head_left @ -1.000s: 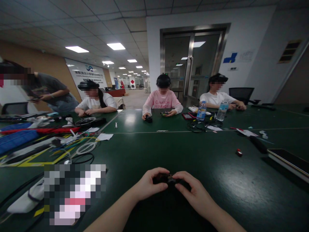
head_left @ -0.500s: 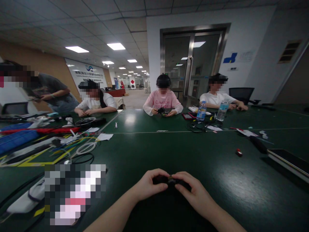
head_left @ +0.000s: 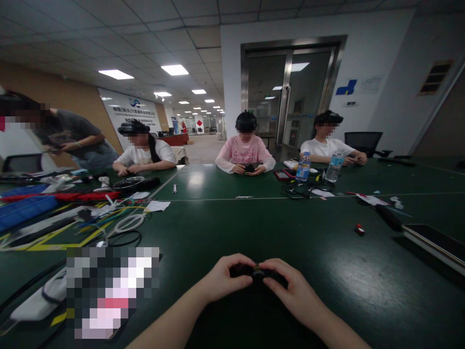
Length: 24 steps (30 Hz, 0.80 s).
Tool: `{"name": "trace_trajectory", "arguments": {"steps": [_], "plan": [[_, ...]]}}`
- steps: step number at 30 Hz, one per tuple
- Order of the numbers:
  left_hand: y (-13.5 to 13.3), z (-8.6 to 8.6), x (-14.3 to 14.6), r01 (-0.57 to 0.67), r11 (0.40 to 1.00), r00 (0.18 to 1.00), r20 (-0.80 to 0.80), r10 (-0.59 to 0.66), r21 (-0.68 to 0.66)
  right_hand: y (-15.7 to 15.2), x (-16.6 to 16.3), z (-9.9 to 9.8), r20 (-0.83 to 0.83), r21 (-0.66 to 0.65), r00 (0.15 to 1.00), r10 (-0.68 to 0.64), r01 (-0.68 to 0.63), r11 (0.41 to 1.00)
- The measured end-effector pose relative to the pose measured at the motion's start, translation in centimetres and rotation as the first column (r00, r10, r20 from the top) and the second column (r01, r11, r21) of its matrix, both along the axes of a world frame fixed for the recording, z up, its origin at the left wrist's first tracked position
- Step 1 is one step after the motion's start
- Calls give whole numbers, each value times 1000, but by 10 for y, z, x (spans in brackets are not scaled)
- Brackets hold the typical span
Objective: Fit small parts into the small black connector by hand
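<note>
Close over the near edge of the green desk (head_left: 327,261), the left hand (head_left: 222,280) and right hand (head_left: 292,287) have their fingers (head_left: 236,260) curled tight round a small dark part (head_left: 256,272), seemingly light and rigid, best pinched by its ends.

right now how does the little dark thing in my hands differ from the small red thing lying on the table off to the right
The dark thing is blackish; the red thing is bright red. The dark thing is gripped between the left hand and the right hand; the red thing lies untouched on the green table. The hands hide most of the dark thing; the red thing shows whole. Both are small.
</note>
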<state>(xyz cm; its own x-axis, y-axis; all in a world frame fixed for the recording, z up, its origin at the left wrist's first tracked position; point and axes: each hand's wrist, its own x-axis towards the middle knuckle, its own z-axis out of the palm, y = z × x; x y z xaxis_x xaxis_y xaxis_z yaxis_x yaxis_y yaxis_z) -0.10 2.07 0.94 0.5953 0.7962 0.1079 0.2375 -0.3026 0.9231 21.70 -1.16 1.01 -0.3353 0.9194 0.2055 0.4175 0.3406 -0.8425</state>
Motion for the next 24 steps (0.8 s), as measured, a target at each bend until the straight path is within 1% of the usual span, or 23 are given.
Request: {"name": "trace_trajectory", "arguments": {"steps": [5, 11, 24], "plan": [[0, 1, 0, 11, 1000, 1000, 4, -11, -6, 1, 0, -1, -3, 3, 1000, -2, 2, 1000], [1, -2, 0, 10, 1000, 1000, 14, -10, 6, 2, 1, -2, -9, 0, 1000, 0, 0, 1000], [1, -1, 0, 13, 999, 1000, 5, -13, 42, -1, 0, 0, 22, -8, 1000, -14, 14, 1000]]}}
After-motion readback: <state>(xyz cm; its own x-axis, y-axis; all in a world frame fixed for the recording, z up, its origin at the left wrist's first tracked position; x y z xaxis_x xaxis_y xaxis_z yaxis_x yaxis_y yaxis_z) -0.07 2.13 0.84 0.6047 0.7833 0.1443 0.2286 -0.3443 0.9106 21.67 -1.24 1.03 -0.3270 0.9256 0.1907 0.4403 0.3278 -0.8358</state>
